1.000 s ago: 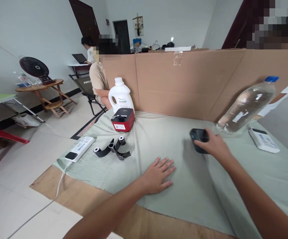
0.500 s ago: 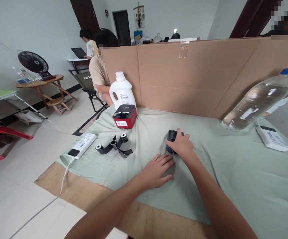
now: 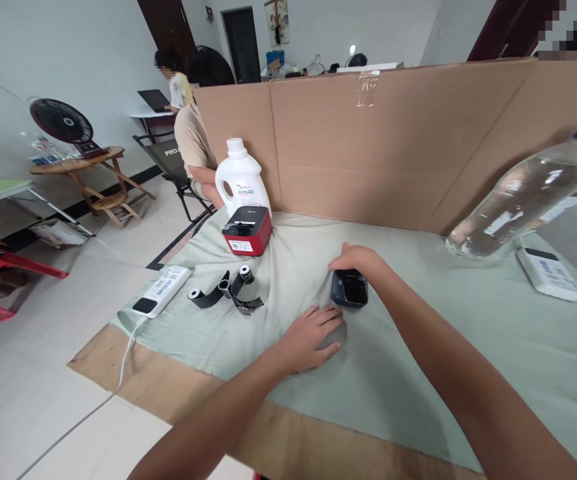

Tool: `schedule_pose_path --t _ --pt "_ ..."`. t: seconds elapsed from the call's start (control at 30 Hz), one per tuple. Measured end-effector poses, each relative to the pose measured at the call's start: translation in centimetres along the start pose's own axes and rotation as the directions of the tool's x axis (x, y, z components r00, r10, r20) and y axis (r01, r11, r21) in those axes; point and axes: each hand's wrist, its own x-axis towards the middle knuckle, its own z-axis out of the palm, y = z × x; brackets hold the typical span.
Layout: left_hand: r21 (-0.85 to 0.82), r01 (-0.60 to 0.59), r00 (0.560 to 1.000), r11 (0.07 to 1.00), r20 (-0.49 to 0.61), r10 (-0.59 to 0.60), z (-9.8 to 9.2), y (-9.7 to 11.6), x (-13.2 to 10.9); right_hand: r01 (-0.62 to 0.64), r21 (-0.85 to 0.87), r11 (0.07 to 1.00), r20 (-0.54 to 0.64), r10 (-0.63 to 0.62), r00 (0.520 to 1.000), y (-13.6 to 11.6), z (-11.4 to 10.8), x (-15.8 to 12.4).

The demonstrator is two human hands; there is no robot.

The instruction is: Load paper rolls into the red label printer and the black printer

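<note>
A small dark box-shaped device (image 3: 349, 293) with a glossy black face sits on the pale green cloth (image 3: 398, 347). Over its far edge reaches my right hand (image 3: 352, 259), thumb side toward me; most of the fingers are hidden, so whether they grip the device is unclear. My left hand (image 3: 313, 339) lies flat on the cloth just in front of the device, fingers spread and holding nothing. To the left, dark unrolled strips on small rolls (image 3: 224, 288) lie on the cloth. Behind them stands a red box-shaped device with a black top (image 3: 247, 232).
A white jug (image 3: 242, 180) stands against a cardboard panel (image 3: 348, 147). At the right, a large clear bottle (image 3: 523, 193) leans beside a white device (image 3: 551, 273). A white device with a cable (image 3: 163, 292) lies near the left edge. A seated person (image 3: 196, 143) is behind the panel.
My right hand has shifted up and left, from the top of the dark device to its far side, uncovering its glossy face. The left hand stays put. The view has tilted slightly.
</note>
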Motion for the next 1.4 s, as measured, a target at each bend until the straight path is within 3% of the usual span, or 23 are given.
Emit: schedule_pose_path --t 0.17,0.4,0.63,0.9,1.17,1.4 --pt "0.000 0.000 1.000 1.000 0.021 0.000 -0.3 0.0 -0.2 -0.003 0.052 0.999 0.119 -0.003 0.993 -0.1 -0.7 1.6" --pt "0.027 -0.004 1.000 1.000 0.028 0.003 -0.2 0.0 -0.2 -0.107 0.020 0.994 0.032 0.107 0.994 -0.3 1.3 1.9" --pt "0.032 0.018 1.000 0.999 0.015 -0.018 0.0 0.1 0.0 -0.145 0.053 0.988 0.129 0.137 0.982 -0.8 1.9 2.8" --pt "0.037 0.014 1.000 0.999 0.009 -0.014 0.1 0.0 0.1 -0.186 0.085 0.979 0.148 0.172 0.974 -1.1 1.7 3.3" --pt "0.062 -0.010 1.000 0.998 -0.009 0.011 -0.1 0.1 -0.2 -0.170 0.098 0.981 0.048 0.166 0.985 -0.5 1.2 1.2" --pt "0.064 -0.022 1.000 0.998 -0.018 0.023 -0.1 -0.1 -0.5 0.045 0.254 0.966 -0.202 0.008 0.979 4.3 2.8 -4.4"
